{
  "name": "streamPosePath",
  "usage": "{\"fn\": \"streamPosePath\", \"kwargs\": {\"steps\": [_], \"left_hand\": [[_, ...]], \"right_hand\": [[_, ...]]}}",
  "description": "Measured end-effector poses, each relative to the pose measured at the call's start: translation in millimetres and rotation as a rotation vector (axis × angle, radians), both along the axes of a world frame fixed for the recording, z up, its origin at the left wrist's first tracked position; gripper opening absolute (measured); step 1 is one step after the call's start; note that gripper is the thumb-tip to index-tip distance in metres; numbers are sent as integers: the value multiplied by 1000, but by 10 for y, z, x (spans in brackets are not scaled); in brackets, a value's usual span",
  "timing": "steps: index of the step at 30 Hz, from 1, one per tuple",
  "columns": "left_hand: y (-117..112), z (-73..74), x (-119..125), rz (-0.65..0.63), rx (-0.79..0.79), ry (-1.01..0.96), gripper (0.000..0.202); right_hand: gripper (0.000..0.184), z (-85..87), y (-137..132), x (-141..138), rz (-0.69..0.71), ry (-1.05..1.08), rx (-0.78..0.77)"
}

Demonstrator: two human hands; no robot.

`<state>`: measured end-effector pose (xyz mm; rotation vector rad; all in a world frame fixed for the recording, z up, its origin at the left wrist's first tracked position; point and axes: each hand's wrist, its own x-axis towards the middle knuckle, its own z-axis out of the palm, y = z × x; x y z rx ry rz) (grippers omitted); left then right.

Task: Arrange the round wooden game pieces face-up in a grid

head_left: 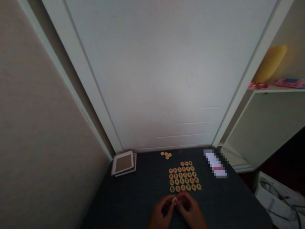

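Observation:
My left hand (162,210) and my right hand (190,208) meet at the near side of the dark table, fingers pinched together. Between their fingertips is a small round xiangqi piece (174,201) with a reddish mark, partly covered by the fingers. Just beyond them, flat wooden xiangqi pieces (182,180) with red or dark characters lie in neat rows. The farthest row, at the right, is shorter, with only three pieces (186,163). Farther back sits a small loose cluster of plain-looking discs (166,154), no marks visible on them.
Framed flat items (123,163) are stacked at the table's back left. A blurred-out pale object (215,163) lies at the back right. A white panel (166,79) rises behind the dark tabletop (133,200). To the right stand a shelf (281,90) and a white box with cables (278,200).

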<state>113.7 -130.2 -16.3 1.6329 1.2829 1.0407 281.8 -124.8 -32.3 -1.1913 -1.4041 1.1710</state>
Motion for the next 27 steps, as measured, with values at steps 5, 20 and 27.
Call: {"fn": "streamPosePath", "kwargs": {"steps": [5,20,27], "left_hand": [[52,-63,-21,8,-41,-10,41],[281,234,-61,-168,-296,-221,40],[1191,609,89,-201,-91,23,31]], "right_hand": [[37,10,-13,-28,-20,-35,15],[44,-40,-47,6,-193,-57,20],[46,8,16,459,-495,-163,88]]}}
